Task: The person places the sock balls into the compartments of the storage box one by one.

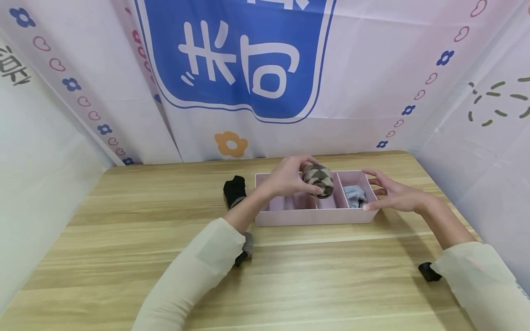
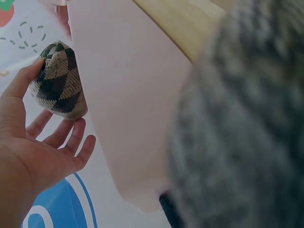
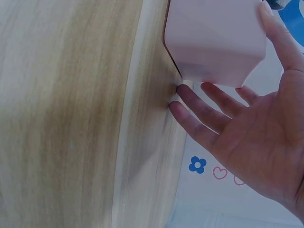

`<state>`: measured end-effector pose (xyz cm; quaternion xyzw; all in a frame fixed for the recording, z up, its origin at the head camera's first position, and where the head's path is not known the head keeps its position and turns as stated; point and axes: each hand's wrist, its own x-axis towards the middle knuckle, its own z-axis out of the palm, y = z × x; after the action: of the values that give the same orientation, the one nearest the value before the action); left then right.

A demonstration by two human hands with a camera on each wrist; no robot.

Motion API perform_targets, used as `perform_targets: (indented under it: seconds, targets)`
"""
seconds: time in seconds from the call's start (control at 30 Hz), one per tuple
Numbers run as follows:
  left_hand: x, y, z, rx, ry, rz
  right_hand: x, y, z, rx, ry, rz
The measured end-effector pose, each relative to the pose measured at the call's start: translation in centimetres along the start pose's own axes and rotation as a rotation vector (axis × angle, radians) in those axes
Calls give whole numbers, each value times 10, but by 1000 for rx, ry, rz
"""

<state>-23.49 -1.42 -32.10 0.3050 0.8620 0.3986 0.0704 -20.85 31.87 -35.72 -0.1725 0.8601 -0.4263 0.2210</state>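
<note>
In the head view my left hand (image 1: 291, 177) holds a rolled brown-and-beige checked sock (image 1: 318, 180) above the pink divided box (image 1: 314, 217). The left wrist view shows the thumb on one side of that sock (image 2: 59, 80) and fingertips at its lower end. At the box's right end, my right hand (image 1: 395, 194) spans the width, thumb at the front corner and index finger at the back one. Its other fingers lie along the end wall in the right wrist view. A light grey-blue sock (image 1: 354, 196) is in the rightmost compartment.
A black sock (image 1: 234, 189) lies left of the box on the wooden table (image 1: 124, 239). Grey cloth (image 1: 248, 243) partly shows from behind the left sleeve. A small black object (image 1: 429, 271) is beside the right sleeve. Printed cloth hangs behind the table.
</note>
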Motion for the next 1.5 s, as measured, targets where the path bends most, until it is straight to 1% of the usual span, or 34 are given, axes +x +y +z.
perform_targets:
  seconds: [0.2, 0.3, 0.63, 0.97, 1.1, 1.3, 1.43, 1.5]
  targets:
    - [8, 3, 7, 84, -23, 10, 0, 0, 0, -7, 2, 1]
    - [11, 4, 10, 103, -20, 9, -1, 0, 0, -8, 3, 2]
    - [22, 2, 20, 92, -15, -1, -1, -1, 1, -5, -1, -8]
    - [27, -3, 28, 85, -60, -21, 0, 1, 0, -3, 1, -5]
    - [28, -4, 30, 102, -62, -16, 1, 2, 0, 1, -1, -5]
    - [30, -7, 33, 172, -48, 18, 1, 2, 0, -2, -1, 1]
    - [29, -7, 37, 273, -51, -4, 1, 2, 0, 0, 1, 4]
    - [29, -6, 40, 325, -60, -26, 1, 2, 1, 1, -1, 1]
